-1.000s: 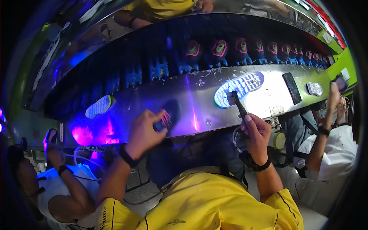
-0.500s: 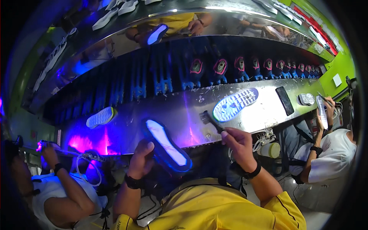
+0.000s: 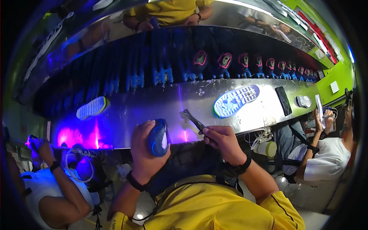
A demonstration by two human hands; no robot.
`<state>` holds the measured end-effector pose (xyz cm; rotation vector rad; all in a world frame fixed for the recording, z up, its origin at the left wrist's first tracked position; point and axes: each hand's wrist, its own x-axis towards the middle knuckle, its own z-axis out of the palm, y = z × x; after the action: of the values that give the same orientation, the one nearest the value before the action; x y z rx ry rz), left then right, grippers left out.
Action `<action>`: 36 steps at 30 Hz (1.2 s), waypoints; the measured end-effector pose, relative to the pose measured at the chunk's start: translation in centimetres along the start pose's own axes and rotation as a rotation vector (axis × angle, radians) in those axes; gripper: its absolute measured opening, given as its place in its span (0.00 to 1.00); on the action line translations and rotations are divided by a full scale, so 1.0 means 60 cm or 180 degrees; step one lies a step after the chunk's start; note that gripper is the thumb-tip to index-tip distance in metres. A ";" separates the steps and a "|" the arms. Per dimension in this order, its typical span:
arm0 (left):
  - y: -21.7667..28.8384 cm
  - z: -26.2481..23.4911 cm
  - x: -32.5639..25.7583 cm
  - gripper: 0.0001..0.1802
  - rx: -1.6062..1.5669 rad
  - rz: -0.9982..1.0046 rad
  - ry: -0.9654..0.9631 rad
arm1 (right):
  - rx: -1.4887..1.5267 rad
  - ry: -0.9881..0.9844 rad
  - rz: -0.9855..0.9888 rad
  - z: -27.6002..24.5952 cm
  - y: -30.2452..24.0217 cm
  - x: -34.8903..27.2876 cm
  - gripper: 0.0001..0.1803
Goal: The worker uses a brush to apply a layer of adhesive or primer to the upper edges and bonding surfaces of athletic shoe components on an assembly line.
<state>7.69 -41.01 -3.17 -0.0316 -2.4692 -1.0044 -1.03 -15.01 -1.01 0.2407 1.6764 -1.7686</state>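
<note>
The left hand (image 3: 143, 159) is closed around a dark blue shoe (image 3: 155, 140), held up at the near edge of the metal table (image 3: 134, 109). The right hand (image 3: 224, 142) pinches a brush (image 3: 196, 122) by its handle, between thumb and fingers. A pale sole (image 3: 234, 101) lies to the right of the brush.

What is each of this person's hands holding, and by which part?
The right hand grips a brush by its handle end; the left hand holds a dark blue shoe around its body, exact spot unclear.
</note>
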 end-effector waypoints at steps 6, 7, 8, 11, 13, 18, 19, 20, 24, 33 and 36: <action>-0.005 -0.003 -0.053 0.43 0.0189 0.0321 -0.0007 | -0.0926 0.0022 -0.0693 0.038 0.068 0.039 0.17; -0.008 -0.003 -0.062 0.43 0.0246 0.0286 -0.0065 | -0.1047 0.0040 -0.0693 0.045 0.074 0.043 0.17; -0.009 -0.003 -0.068 0.42 0.0266 0.0281 -0.0043 | -0.1174 0.0055 -0.0702 0.052 0.074 0.048 0.17; -0.010 -0.002 -0.079 0.41 0.0299 0.0255 -0.0004 | -0.1435 0.0156 -0.0949 0.068 0.091 0.057 0.17; -0.009 -0.003 -0.083 0.40 0.0312 0.0198 -0.0009 | -0.1544 0.0186 -0.1024 0.074 0.097 0.053 0.17; -0.011 -0.002 -0.087 0.39 0.0272 0.0242 0.0094 | -0.1306 -0.0037 -0.0861 0.076 0.100 0.023 0.18; -0.011 -0.002 -0.087 0.39 0.0271 0.0247 0.0118 | -0.1290 -0.0113 -0.0844 0.075 0.101 0.017 0.19; -0.011 -0.003 -0.087 0.38 0.0282 0.0250 0.0105 | -0.1096 -0.0128 -0.0811 0.077 0.105 0.010 0.19; -0.006 -0.008 -0.084 0.38 0.0279 0.0257 0.0073 | -0.0837 -0.0458 -0.0676 0.067 0.088 -0.013 0.19; 0.011 -0.020 -0.069 0.37 0.0395 0.0237 0.0021 | -0.1031 -0.0427 -0.0838 0.066 0.057 -0.065 0.14; 0.022 -0.024 -0.057 0.35 0.0491 0.0159 -0.0026 | -0.0903 -0.0371 -0.1021 0.072 0.060 -0.073 0.13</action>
<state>11.59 -40.45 -2.89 -0.0473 -2.5328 -0.7925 5.70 -17.38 -0.82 -0.2670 1.9338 -1.6986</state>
